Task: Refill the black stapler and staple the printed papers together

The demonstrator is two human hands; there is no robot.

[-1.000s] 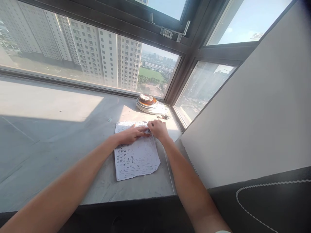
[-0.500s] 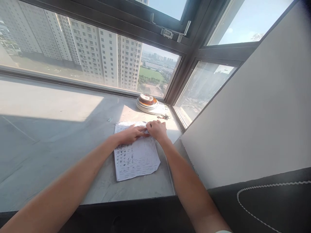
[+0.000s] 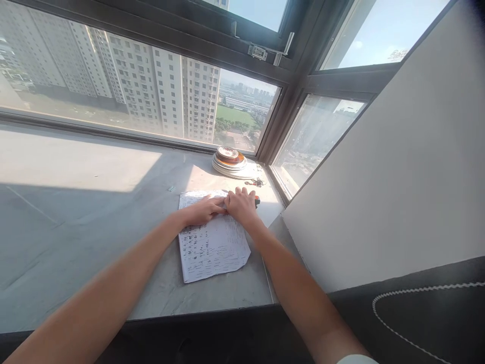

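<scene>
Handwritten papers (image 3: 215,253) lie on the windowsill, their lower right corner cut or folded at a slant. My left hand (image 3: 202,210) rests flat on the upper part of the sheets, fingers stretched toward the right hand. At the papers' upper right edge my right hand (image 3: 241,203) is curled over a small black tool with an orange-red end (image 3: 257,200). Only that end shows past the fingers; the palm hides the rest, so its kind is unclear. The two hands touch or nearly touch.
A stack of round, plate-like discs (image 3: 229,163) with an amber one near the top stands in the window corner. Keys or a small chain (image 3: 255,182) lie before it. A white wall (image 3: 382,187) bounds the right side; a beaded cord (image 3: 379,313) hangs there.
My right hand has shifted slightly left and its fingers have spread over the tool, so the orange-red end now shows. The left hand stays on the papers.
</scene>
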